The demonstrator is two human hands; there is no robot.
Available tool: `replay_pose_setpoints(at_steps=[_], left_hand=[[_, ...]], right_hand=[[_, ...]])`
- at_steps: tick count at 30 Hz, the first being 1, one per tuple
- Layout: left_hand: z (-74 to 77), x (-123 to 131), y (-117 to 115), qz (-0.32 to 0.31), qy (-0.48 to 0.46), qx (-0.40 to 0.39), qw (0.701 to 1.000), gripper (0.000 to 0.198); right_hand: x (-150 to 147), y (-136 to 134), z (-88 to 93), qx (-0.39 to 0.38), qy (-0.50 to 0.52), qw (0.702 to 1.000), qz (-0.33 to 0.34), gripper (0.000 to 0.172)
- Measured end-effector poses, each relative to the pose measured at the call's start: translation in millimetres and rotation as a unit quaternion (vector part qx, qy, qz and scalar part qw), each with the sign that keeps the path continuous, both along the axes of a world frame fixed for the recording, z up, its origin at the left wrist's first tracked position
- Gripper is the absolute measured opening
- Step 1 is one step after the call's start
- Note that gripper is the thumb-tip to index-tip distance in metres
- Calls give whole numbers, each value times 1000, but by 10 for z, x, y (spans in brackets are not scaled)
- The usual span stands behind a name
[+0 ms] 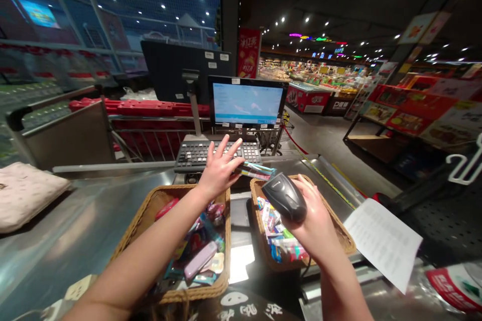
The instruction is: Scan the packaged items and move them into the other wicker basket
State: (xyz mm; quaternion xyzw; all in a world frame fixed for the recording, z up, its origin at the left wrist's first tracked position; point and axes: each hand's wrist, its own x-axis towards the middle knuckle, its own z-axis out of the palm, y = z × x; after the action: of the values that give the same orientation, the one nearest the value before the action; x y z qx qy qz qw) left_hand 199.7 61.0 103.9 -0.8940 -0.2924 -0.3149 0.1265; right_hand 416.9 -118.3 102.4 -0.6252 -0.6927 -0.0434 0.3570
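My left hand (219,169) reaches over the black keyboard (196,154), its upper fingers spread. Between its thumb side and palm sits a slim, long package (258,169) with blue edges, pointing right; its exact kind is unclear. My right hand (314,215) is wrapped round a black handheld barcode scanner (285,196), whose head is close to the package's right end. Below the scanner stands a wicker basket (348,246) with several small colourful packages. Under my left forearm is another wicker basket (227,241), holding a pink case (201,260) and other packaged goods.
Behind the keyboard stands a lit monitor (248,105), with a dark screen back (181,72) to its left. A printed paper sheet (384,241) and a red-labelled bottle (454,286) lie at right. A pale quilted bag (28,195) rests on the metal counter (94,205) at left.
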Motion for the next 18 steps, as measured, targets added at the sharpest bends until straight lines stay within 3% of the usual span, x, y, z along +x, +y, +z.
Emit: replay_pose_setpoints(at_steps=[18], left_hand=[[19, -724, 0, 80, -46, -4, 996, 30]], right_hand=[[-499, 33, -19, -46, -25, 996, 68, 52]])
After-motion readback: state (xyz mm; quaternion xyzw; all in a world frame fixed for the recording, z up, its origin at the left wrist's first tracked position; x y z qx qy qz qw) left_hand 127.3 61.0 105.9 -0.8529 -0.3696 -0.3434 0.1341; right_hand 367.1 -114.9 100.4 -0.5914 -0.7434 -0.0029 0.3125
